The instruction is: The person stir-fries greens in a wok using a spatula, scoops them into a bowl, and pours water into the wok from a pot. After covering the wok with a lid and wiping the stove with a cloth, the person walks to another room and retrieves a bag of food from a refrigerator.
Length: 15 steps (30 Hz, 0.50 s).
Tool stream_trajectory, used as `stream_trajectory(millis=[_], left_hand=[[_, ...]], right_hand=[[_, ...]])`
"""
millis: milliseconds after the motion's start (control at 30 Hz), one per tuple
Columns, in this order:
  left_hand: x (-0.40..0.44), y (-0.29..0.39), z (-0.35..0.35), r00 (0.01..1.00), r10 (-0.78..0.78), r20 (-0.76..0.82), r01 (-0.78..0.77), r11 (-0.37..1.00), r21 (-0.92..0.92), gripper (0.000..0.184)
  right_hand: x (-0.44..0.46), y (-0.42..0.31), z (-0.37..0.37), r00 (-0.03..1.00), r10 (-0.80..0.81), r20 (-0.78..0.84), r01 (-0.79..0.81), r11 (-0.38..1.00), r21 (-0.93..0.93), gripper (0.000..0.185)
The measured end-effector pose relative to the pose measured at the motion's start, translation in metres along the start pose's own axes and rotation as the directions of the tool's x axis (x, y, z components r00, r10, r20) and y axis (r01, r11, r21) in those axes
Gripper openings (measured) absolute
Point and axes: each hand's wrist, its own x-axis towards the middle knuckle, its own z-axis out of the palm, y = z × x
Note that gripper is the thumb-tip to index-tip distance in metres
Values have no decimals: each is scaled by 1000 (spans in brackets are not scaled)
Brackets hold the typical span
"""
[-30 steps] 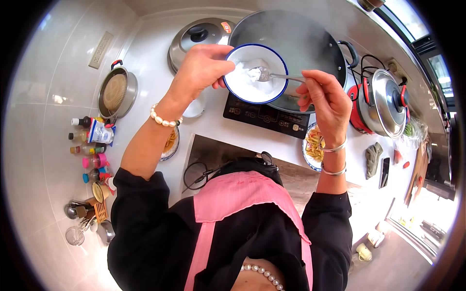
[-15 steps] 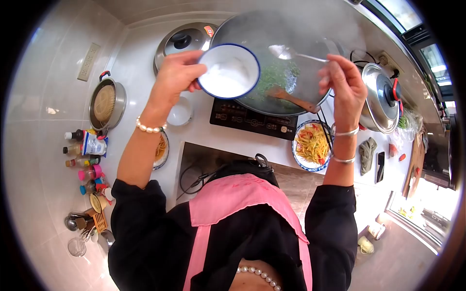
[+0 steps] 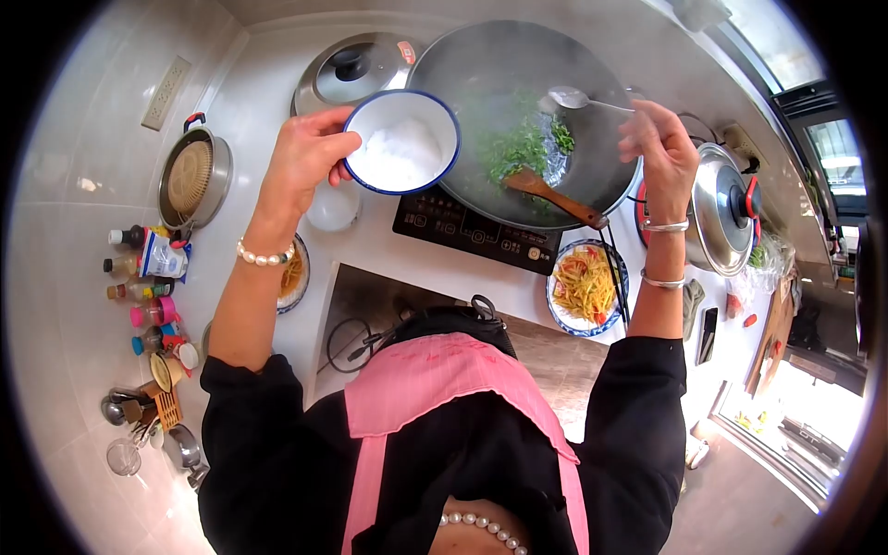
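My left hand (image 3: 310, 155) pinches the rim of a white bowl with a blue edge (image 3: 446, 139), tipped so that the white grainy powder (image 3: 400, 153) inside shows. It hangs by the left side of a large dark wok (image 3: 462, 65). Over the wok's right side, my right hand (image 3: 661, 148) is closed on the handle of a metal spoon (image 3: 570, 97); its bowl looks empty or nearly so. Chopped greens (image 3: 518, 148) lie in steaming liquid in the wok. A wooden spatula (image 3: 555, 196) leans on the wok's near rim.
Below the wok sits a black induction cooker (image 3: 472, 233). A plate of shredded vegetables (image 3: 586, 289) with chopsticks (image 3: 614, 268) stands at its right. A lid (image 3: 356, 74) lies back left, a lidded pot (image 3: 721, 208) right, a pan (image 3: 194, 180) and seasoning bottles (image 3: 148, 289) left.
My left hand has moved the bowl left, off the wok's middle. The white heap on my spoon no longer shows, and the spoon has shifted right. The steam is thinner.
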Motion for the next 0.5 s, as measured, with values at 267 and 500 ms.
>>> stream_trajectory(millis=[267,500], left_hand=[[4,-2,8,999,34,29,-33,999,-13,32],[-8,-11,4,985,84,151,-64,989,-135,34]], right_hand=[[-4,-10,1,996,78,-47,-69,982,174,19],[-41,-71,74,949,208,237,-247,958,146,21]])
